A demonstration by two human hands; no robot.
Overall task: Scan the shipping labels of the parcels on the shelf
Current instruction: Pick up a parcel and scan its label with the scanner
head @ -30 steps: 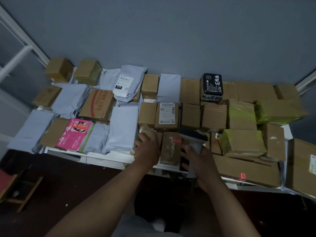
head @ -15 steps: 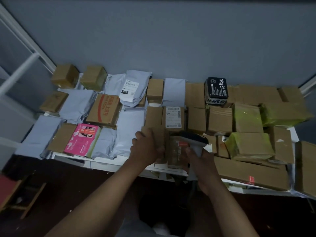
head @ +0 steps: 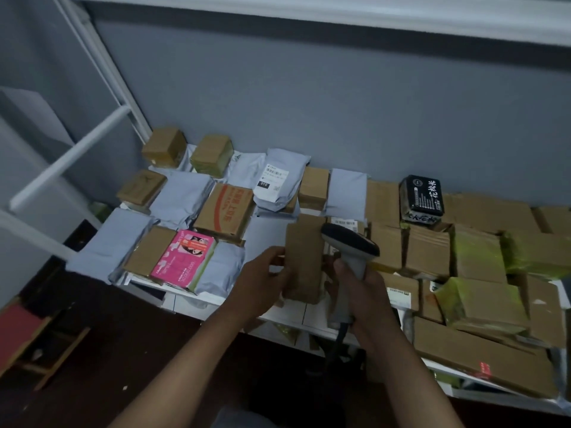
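Note:
My left hand grips a tall brown cardboard parcel by its left edge and holds it upright above the front of the white shelf. Its plain brown side faces me; no label shows on it. My right hand grips the handle of a grey barcode scanner, whose dark head sits just right of the parcel's top. Many parcels cover the shelf: brown boxes, grey mailer bags, a pink box and a grey bag with a white shipping label.
A black packet with white characters stands at the back. Boxes wrapped in yellow-green tape crowd the right side. A white shelf post and crossbar rise at the left. A grey wall closes the back; dark floor lies below.
My left hand has lifted the brown parcel off the shelf and stood it upright. The scanner has come up beside its top. The camera view has tilted and moved closer.

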